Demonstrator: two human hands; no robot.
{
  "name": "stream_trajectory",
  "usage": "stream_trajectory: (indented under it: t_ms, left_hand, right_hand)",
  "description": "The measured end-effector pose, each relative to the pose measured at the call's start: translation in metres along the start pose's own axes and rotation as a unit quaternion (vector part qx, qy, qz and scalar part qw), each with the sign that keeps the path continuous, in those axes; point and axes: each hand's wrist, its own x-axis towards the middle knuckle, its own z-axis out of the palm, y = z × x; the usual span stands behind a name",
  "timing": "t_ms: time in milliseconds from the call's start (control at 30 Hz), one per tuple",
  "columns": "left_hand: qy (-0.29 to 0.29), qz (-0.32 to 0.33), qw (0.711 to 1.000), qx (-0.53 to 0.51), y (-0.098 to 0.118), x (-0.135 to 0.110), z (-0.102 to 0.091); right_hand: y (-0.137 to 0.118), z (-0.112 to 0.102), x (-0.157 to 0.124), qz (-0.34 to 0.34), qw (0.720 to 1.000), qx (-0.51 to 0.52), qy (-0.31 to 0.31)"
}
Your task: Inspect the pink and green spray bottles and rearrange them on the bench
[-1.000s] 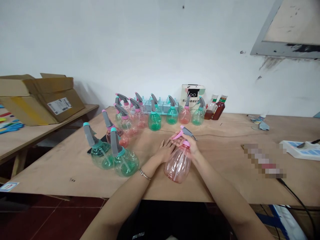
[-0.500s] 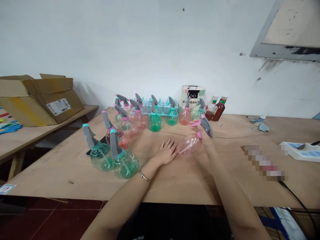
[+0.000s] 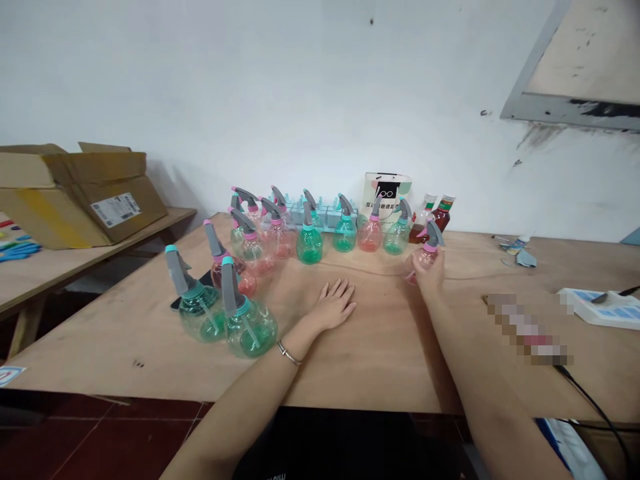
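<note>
My right hand (image 3: 430,270) is closed around a pink spray bottle (image 3: 413,264) with a grey trigger head. It stands nearly upright at the right end of the back row, beside a green spray bottle (image 3: 397,239); whether its base touches the table is unclear. My left hand (image 3: 336,305) lies flat on the wooden table (image 3: 370,373), fingers spread, holding nothing. Two green spray bottles, a front one (image 3: 251,330) and one beside it (image 3: 203,317), stand left of my left wrist. Several more pink and green bottles form a curve behind them.
Against the wall are a light-blue rack (image 3: 327,217), a printed paper bag (image 3: 370,187) and bottles of dark red liquid (image 3: 441,217). A pixelated flat object (image 3: 525,328) with a cable and a white tray (image 3: 605,310) lie right. An open cardboard box (image 3: 95,193) sits on the left bench.
My right hand has carried the pink spray bottle right and away from me, turning it from tilted to nearly upright. My left hand has stayed in place.
</note>
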Motion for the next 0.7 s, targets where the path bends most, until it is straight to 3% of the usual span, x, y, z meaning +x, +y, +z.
stream_trajectory:
  t_ms: [300, 467, 700]
  left_hand:
    - [0.012, 0.005, 1.000, -0.003, 0.000, -0.001, 0.000]
    - [0.000, -0.004, 1.000, 0.003, 0.003, -0.002, -0.001]
    - [0.008, -0.003, 1.000, 0.005, 0.001, -0.001, 0.003]
  right_hand:
    - [0.040, 0.040, 0.032, 0.024, 0.995, -0.092, 0.037]
    - [0.043, 0.057, 0.036, 0.060, 0.997, -0.045, 0.012]
    - [0.040, 0.058, 0.032, 0.098, 0.994, -0.043, -0.038]
